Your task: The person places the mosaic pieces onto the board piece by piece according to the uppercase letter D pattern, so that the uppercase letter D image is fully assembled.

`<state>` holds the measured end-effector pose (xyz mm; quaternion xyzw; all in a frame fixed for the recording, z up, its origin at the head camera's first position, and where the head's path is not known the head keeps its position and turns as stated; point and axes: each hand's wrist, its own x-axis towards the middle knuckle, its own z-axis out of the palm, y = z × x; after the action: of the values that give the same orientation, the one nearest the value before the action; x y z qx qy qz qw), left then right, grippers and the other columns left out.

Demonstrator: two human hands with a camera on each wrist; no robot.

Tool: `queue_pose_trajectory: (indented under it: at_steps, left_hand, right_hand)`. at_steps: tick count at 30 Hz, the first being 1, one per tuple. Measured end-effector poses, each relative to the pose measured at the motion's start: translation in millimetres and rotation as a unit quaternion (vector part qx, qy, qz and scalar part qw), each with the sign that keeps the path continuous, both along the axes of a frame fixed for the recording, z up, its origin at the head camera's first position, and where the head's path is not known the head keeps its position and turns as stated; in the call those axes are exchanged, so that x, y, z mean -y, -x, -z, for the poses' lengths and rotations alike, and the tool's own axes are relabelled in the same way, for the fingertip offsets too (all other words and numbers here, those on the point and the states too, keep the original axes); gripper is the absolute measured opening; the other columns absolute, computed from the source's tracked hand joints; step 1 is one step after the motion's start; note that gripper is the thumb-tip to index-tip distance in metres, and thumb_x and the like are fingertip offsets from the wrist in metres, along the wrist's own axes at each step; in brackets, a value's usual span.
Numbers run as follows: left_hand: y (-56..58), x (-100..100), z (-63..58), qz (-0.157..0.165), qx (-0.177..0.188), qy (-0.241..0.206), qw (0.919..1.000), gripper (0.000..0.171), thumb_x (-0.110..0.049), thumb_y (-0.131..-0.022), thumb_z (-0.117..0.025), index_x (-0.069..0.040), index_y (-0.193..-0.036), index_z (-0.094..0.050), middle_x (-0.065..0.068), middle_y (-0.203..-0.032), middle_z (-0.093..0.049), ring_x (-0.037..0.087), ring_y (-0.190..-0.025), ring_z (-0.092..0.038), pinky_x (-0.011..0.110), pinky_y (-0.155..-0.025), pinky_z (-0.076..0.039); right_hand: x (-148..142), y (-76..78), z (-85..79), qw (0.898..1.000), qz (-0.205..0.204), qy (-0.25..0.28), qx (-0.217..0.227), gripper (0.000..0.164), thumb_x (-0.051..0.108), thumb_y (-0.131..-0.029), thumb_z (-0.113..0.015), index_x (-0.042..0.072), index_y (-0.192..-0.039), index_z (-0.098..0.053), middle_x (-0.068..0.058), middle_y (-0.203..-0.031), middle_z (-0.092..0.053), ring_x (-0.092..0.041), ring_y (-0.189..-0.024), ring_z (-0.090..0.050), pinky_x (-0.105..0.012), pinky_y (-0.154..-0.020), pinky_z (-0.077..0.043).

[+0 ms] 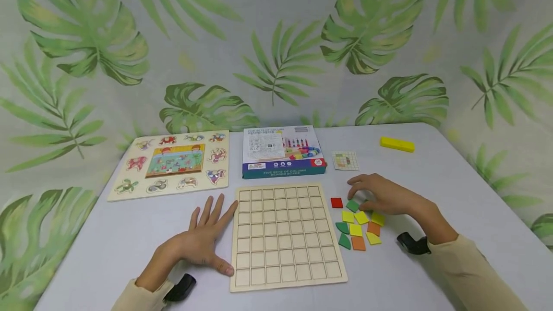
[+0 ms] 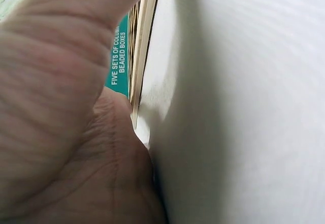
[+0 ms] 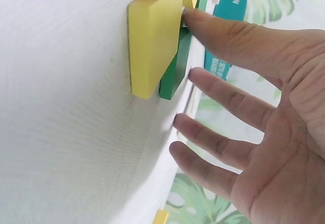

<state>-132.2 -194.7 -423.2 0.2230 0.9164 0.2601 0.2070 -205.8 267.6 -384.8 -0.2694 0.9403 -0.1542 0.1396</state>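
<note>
Leaf-print cloth backs the scene; below it, a pale grey table (image 1: 453, 196) bears all items.

1. Wooden grid board (image 1: 286, 236), largest piece, lying flat at the near centre with every square cell unfilled. It sits between the two hands, probably so either can reach it.
2. Animal peg puzzle (image 1: 170, 163), flat at the far left, well apart from the hands.
3. Beaded-boxes carton (image 1: 282, 152), flat just beyond the grid board; its teal edge lettering shows in the left wrist view (image 2: 119, 56).
4. Left hand (image 1: 206, 234), palm down on the table with fingers spread and straight, thumb alongside the board's left edge. It holds nothing; seemingly it steadies the board.
5. Right hand (image 1: 382, 197), hovering over the loose tiles with fingers loosely extended and apart. The wrist view shows one fingertip (image 3: 195, 18) touching the tiles' edges; nothing is gripped.
6. Coloured tiles (image 1: 358, 224), a loose cluster of green, yellow, orange and red shapes just right of the board. A yellow tile (image 3: 152, 43) lies over a green tile (image 3: 175, 69) beside that fingertip.
7. Yellow block (image 1: 397, 144), far right, alone.
8. Pattern card (image 1: 345, 161), small gridded sheet beside the carton, likely a reference.
</note>
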Motion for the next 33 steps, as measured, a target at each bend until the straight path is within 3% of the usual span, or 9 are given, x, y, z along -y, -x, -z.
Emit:
queue_pose_trajectory:
  at_steps: [3, 8, 12, 17, 24, 29, 33]
  left_hand:
    - [-0.3, 0, -1.3, 0.002, -0.003, -0.003, 1.0000, 0.147, -0.076, -0.052, -0.082, -0.023, -0.163, 0.000, 0.025, -0.164, 0.019, 0.047, -0.147, 0.030, 0.070, -0.110, 0.021]
    - [0.7, -3, -6.7, -0.005, -0.004, 0.035, 0.9994, 0.147, -0.070, -0.055, -0.086, -0.020, -0.163, 0.001, 0.023, -0.165, 0.020, 0.046, -0.148, 0.028, 0.070, -0.112, 0.018]
    - [1.4, -6, -10.4, -0.006, -0.006, 0.030, 0.9995, 0.147, -0.064, -0.056, -0.089, -0.018, -0.163, 0.000, 0.025, -0.164, 0.018, 0.048, -0.148, 0.026, 0.071, -0.112, 0.016]
    - [4.3, -3, -6.3, 0.004, -0.013, 0.025, 0.9996, 0.148, -0.072, -0.053, -0.085, -0.019, -0.163, -0.001, 0.024, -0.165, 0.018, 0.046, -0.148, 0.028, 0.069, -0.112, 0.018]
    - [5.4, -3, -8.8, 0.000, -0.011, 0.025, 0.9996, 0.147, -0.064, -0.056, -0.089, -0.016, -0.163, -0.001, 0.025, -0.164, 0.018, 0.047, -0.148, 0.027, 0.070, -0.112, 0.017]
    - [1.9, -3, -6.1, -0.003, -0.009, 0.024, 0.9997, 0.147, -0.063, -0.056, -0.090, -0.017, -0.163, -0.001, 0.024, -0.165, 0.018, 0.046, -0.148, 0.027, 0.070, -0.112, 0.018]
    - [1.2, -3, -5.5, -0.005, -0.012, 0.022, 0.9997, 0.146, -0.061, -0.056, -0.091, -0.016, -0.163, -0.002, 0.025, -0.165, 0.017, 0.048, -0.148, 0.026, 0.071, -0.112, 0.017]
  right_hand:
    - [2, 1.2, 0.0, 1.000, 0.006, -0.006, -0.002, 0.021, 0.022, -0.084, -0.082, 0.028, -0.102, -0.073, -0.017, -0.141, -0.058, -0.045, -0.132, -0.047, -0.064, -0.107, -0.038]
    - [2, 4.0, -0.4, 1.000, 0.005, -0.012, -0.007, 0.018, 0.026, -0.085, -0.080, 0.027, -0.102, -0.073, -0.015, -0.141, -0.058, -0.043, -0.132, -0.048, -0.063, -0.108, -0.038]
    - [0, 5.6, 0.0, 1.000, 0.013, -0.005, -0.002, 0.017, 0.029, -0.087, -0.079, 0.025, -0.102, -0.074, -0.015, -0.142, -0.057, -0.043, -0.132, -0.047, -0.064, -0.108, -0.037]
    - [1, 9.5, 0.2, 1.000, 0.016, 0.003, -0.002, 0.017, 0.030, -0.088, -0.077, 0.022, -0.103, -0.073, -0.017, -0.142, -0.056, -0.044, -0.133, -0.046, -0.064, -0.109, -0.036]
    - [19, 18.2, -9.2, 0.998, -0.031, 0.040, -0.022, 0.016, 0.028, -0.093, -0.072, 0.017, -0.104, -0.071, -0.017, -0.138, -0.060, -0.043, -0.132, -0.050, -0.063, -0.109, -0.037]
    - [35, 22.1, -10.6, 0.998, -0.039, 0.051, -0.014, 0.021, 0.026, -0.093, -0.072, 0.013, -0.109, -0.070, -0.003, -0.114, -0.070, -0.026, -0.110, -0.063, -0.052, -0.099, -0.050]
    - [49, 26.1, -10.3, 0.998, -0.038, 0.041, -0.004, 0.020, 0.025, -0.093, -0.072, 0.012, -0.109, -0.070, 0.008, -0.088, -0.066, -0.011, -0.083, -0.059, -0.034, -0.081, -0.053]
